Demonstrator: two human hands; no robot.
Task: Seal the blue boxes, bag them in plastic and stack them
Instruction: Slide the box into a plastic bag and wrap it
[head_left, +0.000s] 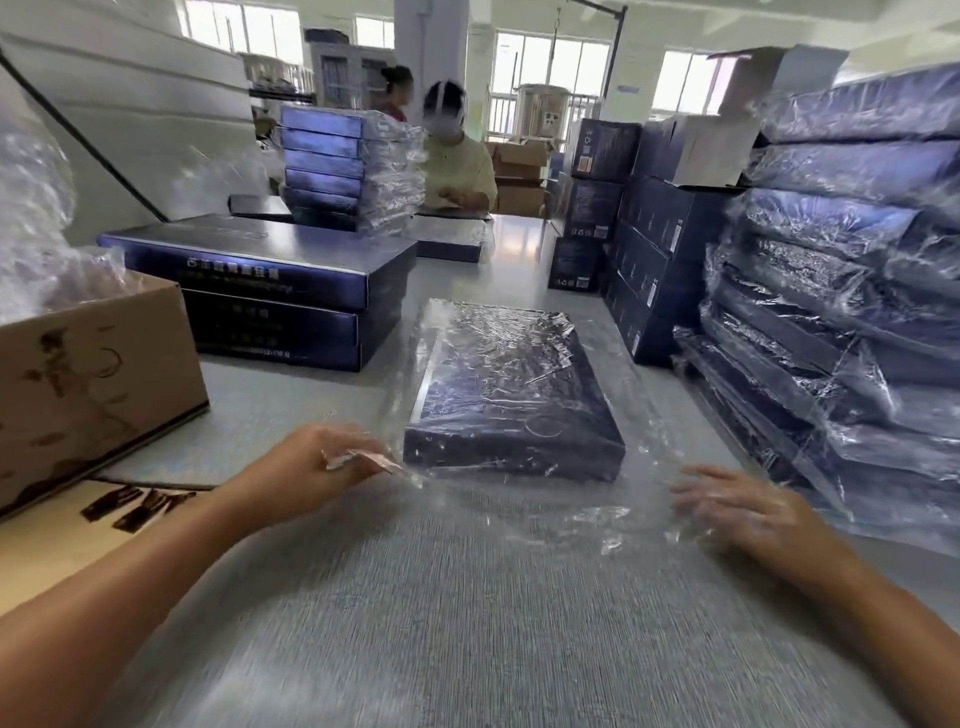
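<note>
Left hand (322, 462) pinches the clear plastic bag (519, 499); right hand (737, 509) lies flat on it. With the flat dark-blue box (509, 395) bagged, folding the mouth shut probably follows.

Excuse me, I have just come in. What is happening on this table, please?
A person is bagging a blue box, which lies inside a clear plastic bag on the grey table. The left hand pinches a small pale strip at the bag's open end; the right hand lies open against the plastic. Bagged boxes are stacked on the right, unbagged boxes on the left.
</note>
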